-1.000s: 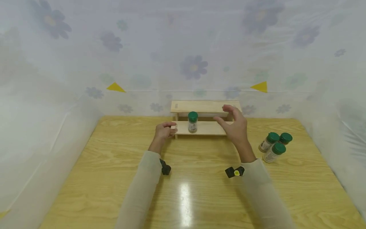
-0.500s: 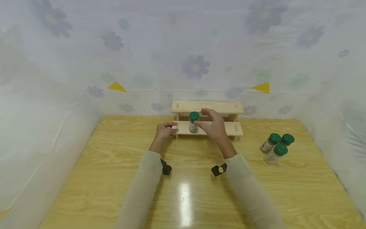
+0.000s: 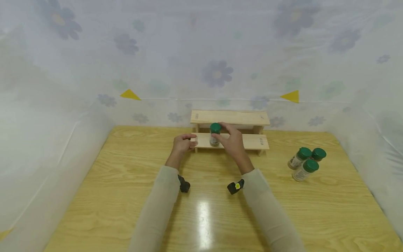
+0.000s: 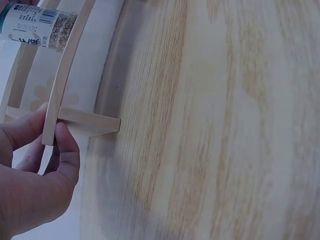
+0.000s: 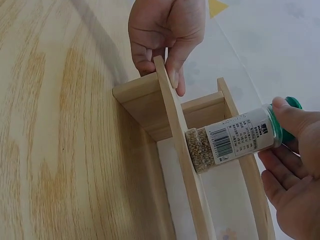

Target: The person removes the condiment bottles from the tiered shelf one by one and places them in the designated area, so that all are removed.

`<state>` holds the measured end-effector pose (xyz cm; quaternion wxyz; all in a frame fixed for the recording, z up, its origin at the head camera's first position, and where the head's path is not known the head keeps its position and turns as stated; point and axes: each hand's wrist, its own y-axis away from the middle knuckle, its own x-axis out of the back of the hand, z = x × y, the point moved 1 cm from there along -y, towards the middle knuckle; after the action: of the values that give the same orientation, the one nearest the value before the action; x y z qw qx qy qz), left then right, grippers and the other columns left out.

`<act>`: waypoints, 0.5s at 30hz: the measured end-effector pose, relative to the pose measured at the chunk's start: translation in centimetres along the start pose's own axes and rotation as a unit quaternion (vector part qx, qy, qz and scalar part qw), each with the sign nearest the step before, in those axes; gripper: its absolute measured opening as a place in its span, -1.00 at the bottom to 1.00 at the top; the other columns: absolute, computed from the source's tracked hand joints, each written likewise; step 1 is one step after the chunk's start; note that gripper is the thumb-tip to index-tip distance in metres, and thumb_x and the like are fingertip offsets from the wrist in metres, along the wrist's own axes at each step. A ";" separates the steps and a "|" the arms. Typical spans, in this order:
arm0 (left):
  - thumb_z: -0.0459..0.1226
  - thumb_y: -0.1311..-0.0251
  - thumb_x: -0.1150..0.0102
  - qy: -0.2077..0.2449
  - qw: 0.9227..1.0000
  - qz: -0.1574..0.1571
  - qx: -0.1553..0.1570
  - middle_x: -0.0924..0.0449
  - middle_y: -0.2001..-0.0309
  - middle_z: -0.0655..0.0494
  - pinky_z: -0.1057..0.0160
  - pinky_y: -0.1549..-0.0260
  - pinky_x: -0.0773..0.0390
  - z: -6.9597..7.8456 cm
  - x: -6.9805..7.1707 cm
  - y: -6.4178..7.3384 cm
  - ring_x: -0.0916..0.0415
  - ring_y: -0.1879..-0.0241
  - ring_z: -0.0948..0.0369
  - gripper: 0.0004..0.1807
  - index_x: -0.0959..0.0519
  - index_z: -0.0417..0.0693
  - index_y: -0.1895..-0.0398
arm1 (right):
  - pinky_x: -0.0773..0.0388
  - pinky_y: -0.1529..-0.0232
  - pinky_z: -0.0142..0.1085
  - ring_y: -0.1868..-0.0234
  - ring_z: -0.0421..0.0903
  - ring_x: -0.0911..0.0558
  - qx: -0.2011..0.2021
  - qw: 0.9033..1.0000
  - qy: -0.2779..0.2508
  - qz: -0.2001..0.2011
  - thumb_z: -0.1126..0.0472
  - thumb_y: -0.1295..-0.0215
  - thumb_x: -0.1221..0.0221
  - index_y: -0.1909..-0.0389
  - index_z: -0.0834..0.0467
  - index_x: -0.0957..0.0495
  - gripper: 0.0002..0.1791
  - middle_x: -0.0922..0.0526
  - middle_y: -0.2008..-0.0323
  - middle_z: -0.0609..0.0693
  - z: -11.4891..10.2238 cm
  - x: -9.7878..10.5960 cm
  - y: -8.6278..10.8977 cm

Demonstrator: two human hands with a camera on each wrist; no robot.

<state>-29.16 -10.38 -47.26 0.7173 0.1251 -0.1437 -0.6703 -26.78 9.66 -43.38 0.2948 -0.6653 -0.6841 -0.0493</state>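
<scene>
A two-tier wooden rack (image 3: 242, 140) stands at the back of the table. On its lower shelf is an upright spice jar (image 3: 214, 140) with a green lid and a barcode label, partly filled with small grains. My right hand (image 3: 232, 142) holds this jar near the lid, thumb on one side and fingers on the other; in the right wrist view the jar's base (image 5: 199, 150) meets the shelf board. At the shelf's left end my left hand (image 3: 182, 144) pinches the board between thumb and fingers, as the left wrist view shows from close by (image 4: 40, 185).
To the right on the wooden table (image 3: 201, 217) stand three more green-lidded jars (image 3: 302, 171) close together. The rack's upper shelf (image 3: 230, 117) runs behind the lower one, near a flowered curtain (image 3: 176, 52) with yellow triangles.
My right hand has moved left from the rack's right end to the jar and now holds it by its upper part. My left hand has kept its pinch on the shelf's end.
</scene>
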 end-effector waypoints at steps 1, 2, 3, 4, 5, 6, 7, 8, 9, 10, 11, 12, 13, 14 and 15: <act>-0.47 -0.10 -0.26 0.001 1.000 0.000 0.001 -0.49 -0.17 0.00 0.33 0.37 -0.59 0.0 0.0 0.0 -0.53 0.40 0.28 -0.68 -0.63 -0.17 0.03 | -0.35 -0.28 0.03 -0.13 0.05 -0.53 0.004 1.000 0.000 0.002 0.06 -0.17 -0.30 -0.18 0.19 -0.46 -0.43 -0.60 -0.05 0.12 0.1 0.0 0.0; -0.47 -0.10 -0.26 0.001 1.000 -0.001 0.001 -0.48 -0.18 0.01 0.33 0.37 -0.58 0.0 0.0 0.0 -0.53 0.40 0.28 -0.67 -0.62 -0.17 0.02 | -0.36 -0.27 0.02 -0.12 0.04 -0.54 0.008 1.000 0.002 0.005 0.06 -0.17 -0.30 -0.16 0.20 -0.48 -0.44 -0.61 -0.04 0.12 0.1 0.0 0.0; -0.47 -0.11 -0.26 0.001 1.000 -0.001 0.001 -0.48 -0.18 0.01 0.33 0.37 -0.58 0.1 0.0 0.0 -0.53 0.40 0.28 -0.67 -0.62 -0.18 0.02 | -0.37 -0.26 0.01 -0.11 0.04 -0.55 0.012 1.000 0.004 0.006 0.07 -0.18 -0.30 -0.15 0.20 -0.49 -0.46 -0.62 -0.02 0.12 0.2 0.0 -0.1; -0.47 -0.11 -0.26 0.001 1.000 -0.001 0.001 -0.48 -0.17 0.00 0.33 0.37 -0.58 0.1 0.0 0.0 -0.52 0.40 0.28 -0.66 -0.62 -0.18 0.01 | -0.38 -0.25 0.01 -0.11 0.05 -0.55 0.014 1.000 0.004 0.007 0.08 -0.17 -0.30 -0.14 0.21 -0.49 -0.46 -0.62 -0.02 0.13 0.2 0.0 0.0; -0.48 -0.10 -0.25 0.002 1.000 -0.002 0.001 -0.48 -0.17 0.00 0.34 0.38 -0.58 0.1 0.0 0.0 -0.52 0.40 0.28 -0.66 -0.61 -0.19 0.00 | -0.38 -0.25 0.01 -0.10 0.05 -0.55 0.015 1.000 0.004 0.008 0.08 -0.17 -0.30 -0.14 0.21 -0.49 -0.47 -0.62 -0.01 0.13 0.2 0.1 0.0; -0.48 -0.10 -0.25 0.002 1.000 -0.002 0.000 -0.48 -0.18 -0.01 0.34 0.38 -0.57 0.1 0.0 0.0 -0.52 0.41 0.29 -0.65 -0.61 -0.20 -0.01 | -0.39 -0.25 0.01 -0.10 0.05 -0.56 0.014 1.000 0.002 0.009 0.08 -0.17 -0.30 -0.13 0.20 -0.50 -0.47 -0.62 -0.02 0.13 0.3 0.1 0.0; -0.48 -0.10 -0.25 0.001 1.000 -0.003 -0.001 -0.48 -0.18 -0.01 0.35 0.40 -0.57 0.1 0.0 0.0 -0.52 0.41 0.29 -0.65 -0.61 -0.21 -0.01 | -0.39 -0.25 0.01 -0.10 0.06 -0.56 0.013 1.000 0.000 0.009 0.08 -0.16 -0.31 -0.13 0.20 -0.50 -0.47 -0.62 -0.02 0.13 0.3 0.2 0.1; -0.49 -0.10 -0.25 0.002 1.000 -0.003 -0.002 -0.48 -0.18 -0.01 0.36 0.41 -0.57 0.1 -0.1 0.0 -0.52 0.41 0.29 -0.64 -0.60 -0.22 -0.02 | -0.39 -0.25 0.02 -0.10 0.06 -0.56 0.011 1.000 -0.003 0.010 0.08 -0.16 -0.31 -0.13 0.19 -0.50 -0.47 -0.62 -0.02 0.12 0.3 0.3 0.1; -0.49 -0.10 -0.25 0.003 1.000 -0.004 -0.003 -0.48 -0.18 -0.01 0.36 0.42 -0.57 0.0 -0.1 0.0 -0.52 0.42 0.29 -0.64 -0.60 -0.23 -0.02 | -0.39 -0.25 0.02 -0.10 0.05 -0.57 0.008 1.000 -0.006 0.011 0.07 -0.16 -0.31 -0.13 0.18 -0.50 -0.48 -0.62 -0.03 0.12 0.3 0.4 0.2; -0.49 -0.10 -0.25 0.005 1.000 -0.004 -0.003 -0.48 -0.19 -0.01 0.36 0.42 -0.56 0.0 -0.1 -0.1 -0.52 0.42 0.29 -0.63 -0.60 -0.23 -0.02 | -0.38 -0.25 0.02 -0.10 0.05 -0.57 0.006 1.000 -0.009 0.012 0.06 -0.16 -0.31 -0.13 0.17 -0.51 -0.48 -0.62 -0.03 0.11 0.3 0.5 0.3; -0.49 -0.09 -0.25 0.006 1.000 -0.003 -0.003 -0.48 -0.19 -0.01 0.36 0.42 -0.56 0.0 -0.1 -0.1 -0.52 0.42 0.29 -0.64 -0.60 -0.23 -0.01 | -0.38 -0.26 0.01 -0.09 0.04 -0.57 0.004 1.000 -0.011 0.012 0.05 -0.16 -0.31 -0.13 0.16 -0.51 -0.48 -0.62 -0.03 0.10 0.3 0.5 0.3; -0.49 -0.09 -0.26 0.006 1.000 -0.004 -0.003 -0.48 -0.19 -0.01 0.36 0.41 -0.57 -0.1 -0.1 -0.1 -0.52 0.42 0.29 -0.64 -0.61 -0.22 -0.01 | -0.38 -0.26 0.00 -0.09 0.03 -0.58 0.001 1.000 -0.014 0.012 0.04 -0.16 -0.30 -0.12 0.14 -0.51 -0.48 -0.62 -0.03 0.09 0.3 0.7 0.4; -0.48 -0.09 -0.26 0.006 1.000 -0.003 -0.002 -0.48 -0.19 0.01 0.34 0.39 -0.57 -0.1 0.0 -0.1 -0.53 0.41 0.29 -0.65 -0.61 -0.21 0.00 | -0.38 -0.26 0.00 -0.08 0.02 -0.58 -0.001 1.000 -0.018 0.012 0.03 -0.16 -0.30 -0.12 0.13 -0.52 -0.48 -0.63 -0.02 0.08 0.3 0.8 0.5; -0.48 -0.09 -0.26 0.007 1.000 -0.003 -0.001 -0.48 -0.19 0.00 0.32 0.37 -0.58 -0.1 0.0 -0.1 -0.53 0.41 0.28 -0.65 -0.61 -0.20 0.00 | -0.37 -0.27 0.00 -0.07 0.01 -0.58 -0.002 1.000 -0.020 0.012 0.02 -0.16 -0.30 -0.12 0.11 -0.52 -0.49 -0.63 -0.02 0.07 0.3 0.9 0.6; -0.47 -0.09 -0.27 0.008 1.000 -0.004 0.000 -0.48 -0.18 0.01 0.30 0.34 -0.58 -0.2 0.0 -0.2 -0.53 0.41 0.28 -0.66 -0.62 -0.18 0.01 | -0.38 -0.26 0.00 -0.07 0.00 -0.58 -0.003 1.000 -0.024 0.012 0.01 -0.16 -0.30 -0.12 0.09 -0.52 -0.49 -0.63 -0.02 0.06 0.4 1.0 0.7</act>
<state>-29.25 -10.41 -47.47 0.7159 0.1311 -0.1380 -0.6718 -26.20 10.79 -43.41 0.2767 -0.6753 -0.6829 -0.0323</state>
